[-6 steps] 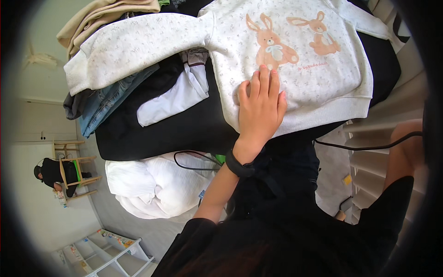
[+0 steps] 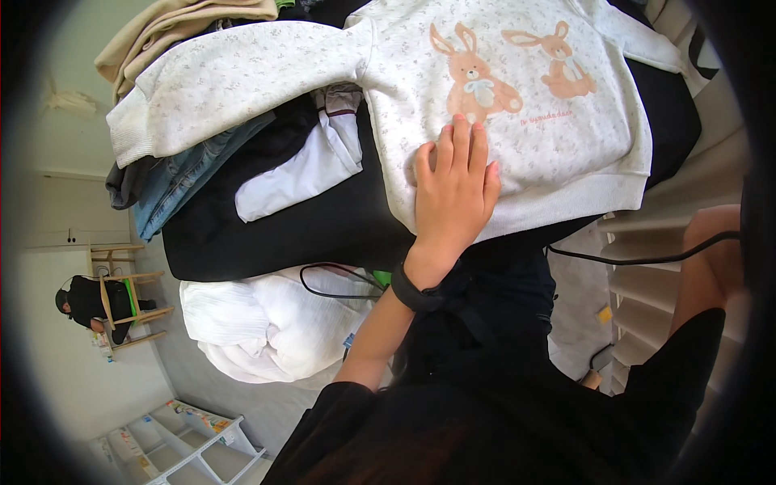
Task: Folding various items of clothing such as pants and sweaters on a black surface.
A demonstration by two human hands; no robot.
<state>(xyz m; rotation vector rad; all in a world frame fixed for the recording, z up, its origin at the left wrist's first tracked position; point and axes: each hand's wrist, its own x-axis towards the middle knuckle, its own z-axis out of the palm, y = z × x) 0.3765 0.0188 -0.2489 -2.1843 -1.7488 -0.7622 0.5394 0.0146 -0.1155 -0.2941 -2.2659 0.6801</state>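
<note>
A white sweatshirt (image 2: 558,149) with a small speckled pattern and two peach rabbits is spread over a black padded surface (image 2: 283,250). One sleeve (image 2: 234,81) stretches out to the left; the other reaches the upper right. My left hand (image 2: 457,186) rests flat on the lower front of the sweatshirt, fingers extended and slightly apart, gripping nothing. A black band circles that wrist. At the right rim my right arm (image 2: 703,267) shows below a black sleeve, but its hand is beyond the picture. A black cord (image 2: 647,259) runs beside that arm.
White-and-maroon cloth (image 2: 311,166), blue jeans (image 2: 186,178) and folded beige clothing (image 2: 174,36) lie left of the sweatshirt. Below the padded surface is a white fabric heap (image 2: 267,323). Pleated curtains (image 2: 655,299) hang at right. Farther left, a person (image 2: 93,303) sits near white shelving (image 2: 190,449).
The view shifts very slightly, moving the scene a little left. My left hand stays flat on the same part of the sweatshirt.
</note>
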